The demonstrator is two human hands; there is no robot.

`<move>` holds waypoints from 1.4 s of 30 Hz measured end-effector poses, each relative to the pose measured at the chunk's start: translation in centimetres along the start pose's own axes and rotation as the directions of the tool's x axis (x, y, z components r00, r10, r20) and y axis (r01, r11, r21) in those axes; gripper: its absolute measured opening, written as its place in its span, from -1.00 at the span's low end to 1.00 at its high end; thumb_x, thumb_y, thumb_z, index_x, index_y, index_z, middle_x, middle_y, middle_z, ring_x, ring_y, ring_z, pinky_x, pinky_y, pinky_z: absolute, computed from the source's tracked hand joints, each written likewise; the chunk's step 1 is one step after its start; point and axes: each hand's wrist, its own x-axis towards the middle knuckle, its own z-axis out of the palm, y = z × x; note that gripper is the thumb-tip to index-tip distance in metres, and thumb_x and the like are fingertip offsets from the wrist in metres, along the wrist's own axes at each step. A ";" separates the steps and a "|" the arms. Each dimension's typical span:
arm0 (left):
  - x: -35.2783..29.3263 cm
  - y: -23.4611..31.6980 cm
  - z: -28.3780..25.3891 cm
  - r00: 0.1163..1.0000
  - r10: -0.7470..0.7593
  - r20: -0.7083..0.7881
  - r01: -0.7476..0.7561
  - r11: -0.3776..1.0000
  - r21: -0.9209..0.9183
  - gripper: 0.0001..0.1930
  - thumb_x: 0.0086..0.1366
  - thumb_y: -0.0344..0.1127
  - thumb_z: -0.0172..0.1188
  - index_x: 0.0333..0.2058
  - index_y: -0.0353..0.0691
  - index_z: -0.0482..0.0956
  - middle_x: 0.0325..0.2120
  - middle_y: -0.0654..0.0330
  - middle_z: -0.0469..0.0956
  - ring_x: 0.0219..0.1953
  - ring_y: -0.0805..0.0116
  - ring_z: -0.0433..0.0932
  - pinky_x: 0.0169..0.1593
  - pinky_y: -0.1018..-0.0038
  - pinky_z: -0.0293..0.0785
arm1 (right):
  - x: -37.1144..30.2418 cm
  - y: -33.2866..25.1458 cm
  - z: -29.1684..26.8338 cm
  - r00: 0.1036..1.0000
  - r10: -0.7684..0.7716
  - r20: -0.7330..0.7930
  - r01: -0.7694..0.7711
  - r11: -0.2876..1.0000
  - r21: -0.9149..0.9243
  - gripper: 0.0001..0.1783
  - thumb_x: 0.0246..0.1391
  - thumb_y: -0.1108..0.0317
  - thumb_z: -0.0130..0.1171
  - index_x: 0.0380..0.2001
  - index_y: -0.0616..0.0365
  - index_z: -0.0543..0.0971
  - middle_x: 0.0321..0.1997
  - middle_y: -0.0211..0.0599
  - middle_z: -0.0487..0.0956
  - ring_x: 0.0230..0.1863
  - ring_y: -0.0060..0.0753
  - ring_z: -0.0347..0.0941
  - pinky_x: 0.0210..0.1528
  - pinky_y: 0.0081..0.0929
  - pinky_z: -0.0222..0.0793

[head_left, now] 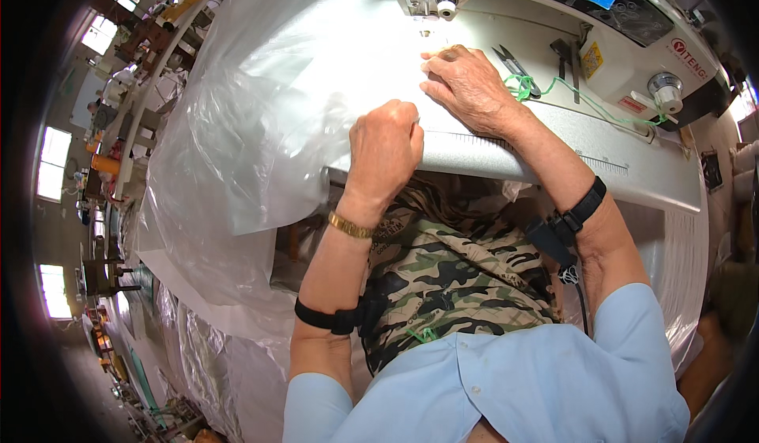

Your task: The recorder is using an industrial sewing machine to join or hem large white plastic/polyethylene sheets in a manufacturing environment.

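Observation:
A large sheet of clear, milky plastic (237, 142) is spread over the left side of the sewing machine bed and droops over its front edge. Closed in a fist at the sheet's near right edge is my left hand (386, 146), with the plastic running into it. My right hand (470, 87) rests farther in, just in front of the presser foot (425, 33). Its fingers are curled, thumb and forefinger close together; glare hides what is between them. Above, the sewing machine head (447, 4) is lit by a strong lamp that washes out the area under the needle.
Right of my right hand lie snips (518, 71) and a tangled green thread (585, 91). A dark hammer-shaped tool (562, 57) lies beside the machine's body. A ruler scale (601, 164) runs along the bed's front edge. More crumpled plastic (205, 364) hangs at lower left.

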 end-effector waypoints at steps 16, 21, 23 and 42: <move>-8.6 4.7 -3.2 0.997 0.026 0.079 0.006 0.925 -0.379 -0.71 0.26 -0.45 0.30 -0.04 -0.36 0.62 -0.10 -0.07 0.63 -0.08 0.00 0.61 0.03 0.28 0.53 | -0.3 -0.2 0.6 0.982 0.033 -0.186 -0.008 0.991 0.134 -0.66 0.16 0.41 0.02 0.01 0.22 0.53 -0.05 -0.05 0.54 0.07 0.01 0.42 0.19 -0.09 0.30; -15.2 0.1 -0.7 0.909 -0.093 0.406 0.147 0.983 -0.105 -0.59 0.27 -0.40 0.26 0.10 -0.29 0.52 0.09 -0.07 0.53 0.09 -0.04 0.53 0.14 0.23 0.48 | -2.7 -2.3 0.0 0.986 0.066 -0.155 -0.042 0.987 0.152 -0.54 0.12 0.40 0.13 0.12 0.18 0.45 -0.12 -0.07 0.46 0.00 -0.03 0.41 0.11 -0.11 0.35; -16.8 -2.7 -0.1 0.910 -0.222 0.350 0.205 0.975 0.084 -0.51 0.24 -0.40 0.27 0.17 -0.27 0.46 0.19 -0.09 0.44 0.17 -0.08 0.47 0.19 0.21 0.43 | -3.6 -3.0 -0.3 0.987 0.074 -0.143 -0.049 0.985 0.165 -0.51 0.06 0.54 0.17 0.11 0.10 0.47 -0.10 -0.13 0.46 -0.02 -0.09 0.43 0.06 -0.19 0.40; -10.4 -19.9 -15.9 0.939 -0.325 0.109 0.160 0.696 0.700 -0.68 0.23 -0.22 0.25 -0.07 -0.20 0.61 -0.19 -0.04 0.62 -0.10 -0.05 0.61 -0.05 0.07 0.56 | -4.8 -4.3 -1.6 0.910 -0.376 -0.174 0.367 0.926 -0.083 -0.82 -0.14 0.46 0.33 -0.41 0.10 0.54 -0.18 -0.35 0.55 0.03 -0.27 0.49 0.25 -0.20 0.32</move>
